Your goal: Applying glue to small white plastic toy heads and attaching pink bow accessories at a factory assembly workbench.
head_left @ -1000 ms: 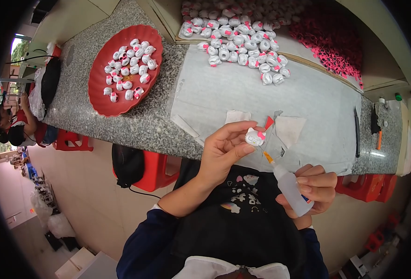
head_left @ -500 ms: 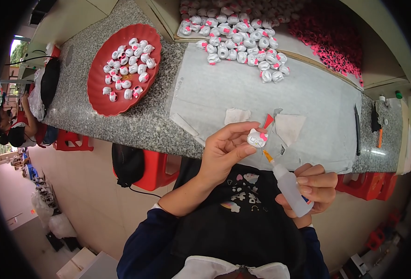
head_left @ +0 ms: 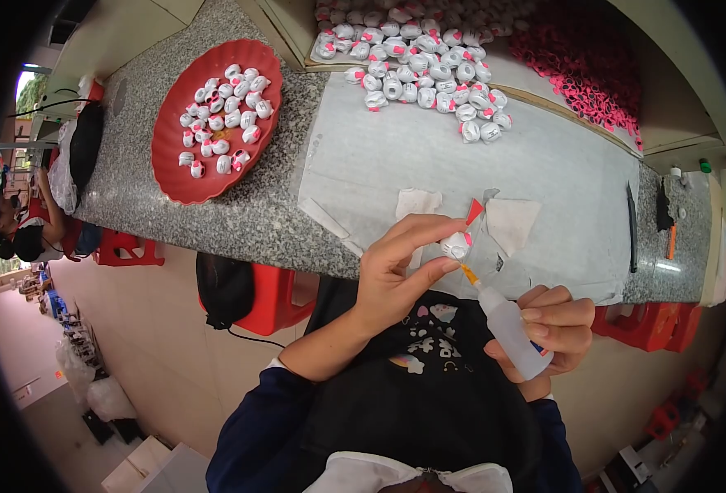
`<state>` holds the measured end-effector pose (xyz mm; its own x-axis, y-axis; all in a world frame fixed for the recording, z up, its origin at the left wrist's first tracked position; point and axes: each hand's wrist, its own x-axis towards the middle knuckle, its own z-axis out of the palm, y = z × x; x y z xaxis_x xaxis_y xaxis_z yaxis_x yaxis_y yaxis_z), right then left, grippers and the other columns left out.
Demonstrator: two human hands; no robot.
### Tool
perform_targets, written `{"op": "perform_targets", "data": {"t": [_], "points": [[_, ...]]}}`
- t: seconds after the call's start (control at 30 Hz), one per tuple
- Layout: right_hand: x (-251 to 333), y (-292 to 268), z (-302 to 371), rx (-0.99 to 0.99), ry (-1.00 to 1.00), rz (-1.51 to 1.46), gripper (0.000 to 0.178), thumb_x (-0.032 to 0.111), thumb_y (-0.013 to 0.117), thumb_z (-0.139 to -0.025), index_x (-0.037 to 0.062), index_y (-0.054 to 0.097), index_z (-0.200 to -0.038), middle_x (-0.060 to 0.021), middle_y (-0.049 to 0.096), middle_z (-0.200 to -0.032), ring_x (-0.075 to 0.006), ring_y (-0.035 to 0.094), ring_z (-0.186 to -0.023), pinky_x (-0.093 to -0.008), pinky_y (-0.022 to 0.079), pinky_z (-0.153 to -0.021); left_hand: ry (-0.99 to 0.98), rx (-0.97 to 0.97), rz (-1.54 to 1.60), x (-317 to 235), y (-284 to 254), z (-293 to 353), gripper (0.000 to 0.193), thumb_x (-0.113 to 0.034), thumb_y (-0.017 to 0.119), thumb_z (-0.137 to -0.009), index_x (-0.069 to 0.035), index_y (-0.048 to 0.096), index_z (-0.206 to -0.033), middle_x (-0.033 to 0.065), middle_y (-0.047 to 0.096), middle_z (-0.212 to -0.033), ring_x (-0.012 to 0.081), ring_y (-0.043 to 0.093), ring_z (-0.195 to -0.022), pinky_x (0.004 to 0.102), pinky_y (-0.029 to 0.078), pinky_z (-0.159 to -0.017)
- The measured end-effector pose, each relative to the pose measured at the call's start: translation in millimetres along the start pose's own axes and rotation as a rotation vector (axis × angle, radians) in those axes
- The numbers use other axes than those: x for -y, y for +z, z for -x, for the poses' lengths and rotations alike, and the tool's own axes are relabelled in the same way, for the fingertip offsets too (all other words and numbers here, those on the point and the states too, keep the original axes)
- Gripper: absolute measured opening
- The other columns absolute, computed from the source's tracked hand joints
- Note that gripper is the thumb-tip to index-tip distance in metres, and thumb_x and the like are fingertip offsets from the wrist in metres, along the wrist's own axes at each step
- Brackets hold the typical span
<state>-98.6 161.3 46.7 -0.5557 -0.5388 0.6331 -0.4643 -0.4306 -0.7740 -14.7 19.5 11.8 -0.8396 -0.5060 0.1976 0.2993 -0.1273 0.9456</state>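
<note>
Between the thumb and fingers of my left hand (head_left: 402, 269) is a small white cat-head figure (head_left: 456, 245) with a pink bow. My right hand (head_left: 556, 329) grips a translucent glue bottle (head_left: 512, 327), tilted so its amber nozzle (head_left: 469, 274) points up and left. The nozzle tip is close under the figure; whether they touch I cannot tell. Both hands are over the near edge of a grey-white sheet (head_left: 379, 164). Just beyond the left fingertips lies a red pointed piece (head_left: 474, 211), beside a pale cloth scrap (head_left: 512, 226).
A red scalloped dish (head_left: 170, 156) with several white-and-pink figures stands at the left on the granite counter (head_left: 273, 222). More figures (head_left: 437, 74) are heaped at the back, with pink parts (head_left: 581, 70) to their right. A black pen-like tool (head_left: 631, 230) lies at the right. Far left, another person (head_left: 39, 214) sits.
My left fingers have turned the figure, so its printed face no longer shows. The bottle has shifted slightly left, with its nozzle still near the figure.
</note>
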Motion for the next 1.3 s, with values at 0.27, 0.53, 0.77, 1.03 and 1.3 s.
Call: {"op": "perform_targets", "data": {"t": [0.27, 0.53, 0.77, 1.03, 1.3], "points": [[-3.6, 1.2, -8.4, -0.017, -0.013, 0.224, 0.037, 0.015, 0.072, -0.059, 0.0060, 0.042, -0.078, -0.0053, 0.041, -0.077, -0.0122, 0.040, -0.055, -0.0220, 0.037, -0.045, 0.024, -0.006, -0.010, 1.1, -2.9, -2.3, 0.030, 0.004, 0.054, -0.069, 0.006, 0.050, -0.099, 0.0159, 0.050, -0.100, 0.0205, 0.047, -0.094, 0.0305, 0.034, -0.083], [-46.4, -42.4, -51.7, -0.113, 0.611, -0.013, 0.020, -0.002, 0.054, -0.065, 0.0032, 0.039, -0.077, -0.0077, 0.043, -0.080, -0.0151, 0.051, -0.065, -0.0254, 0.044, -0.050, -0.019, -0.256, 0.228, -2.1, -33.6, -9.4, 0.037, 0.004, 0.054, -0.071, 0.004, 0.045, -0.107, 0.0156, 0.051, -0.103, 0.0180, 0.049, -0.093, 0.0280, 0.037, -0.082], [-163.9, -88.0, -126.8, 0.024, 0.238, 0.905, 0.011, 0.005, 0.053, -0.072, 0.0038, 0.049, -0.082, -0.0059, 0.052, -0.073, -0.0163, 0.054, -0.065, -0.0277, 0.044, -0.051, -0.053, -0.266, 0.244, -4.8, -26.9, -8.2, 0.038, 0.004, 0.056, -0.071, 0.004, 0.045, -0.107, 0.0145, 0.052, -0.101, 0.0160, 0.050, -0.092, 0.0257, 0.038, -0.081], [-177.8, -80.8, -146.6, 0.202, 0.219, 1.376, 0.015, 0.009, 0.059, -0.064, 0.0042, 0.055, -0.078, -0.0119, 0.055, -0.080, -0.0290, 0.054, -0.071, -0.0359, 0.043, -0.061, -0.057, -0.256, 0.234, -2.8, -31.4, -5.8, 0.037, 0.004, 0.055, -0.071, 0.004, 0.045, -0.107, 0.0136, 0.051, -0.101, 0.0162, 0.050, -0.093, 0.0267, 0.038, -0.081], [-149.8, -83.6, -122.9, 0.364, 0.079, 1.100, 0.019, -0.001, 0.058, -0.061, 0.0009, 0.054, -0.080, -0.0097, 0.054, -0.081, -0.0269, 0.054, -0.076, -0.0329, 0.043, -0.066, -0.083, -0.238, 0.216, -2.7, -23.9, -7.1, 0.038, 0.002, 0.054, -0.071, 0.004, 0.044, -0.108, 0.0142, 0.051, -0.102, 0.0179, 0.049, -0.093, 0.0297, 0.037, -0.083]]}}
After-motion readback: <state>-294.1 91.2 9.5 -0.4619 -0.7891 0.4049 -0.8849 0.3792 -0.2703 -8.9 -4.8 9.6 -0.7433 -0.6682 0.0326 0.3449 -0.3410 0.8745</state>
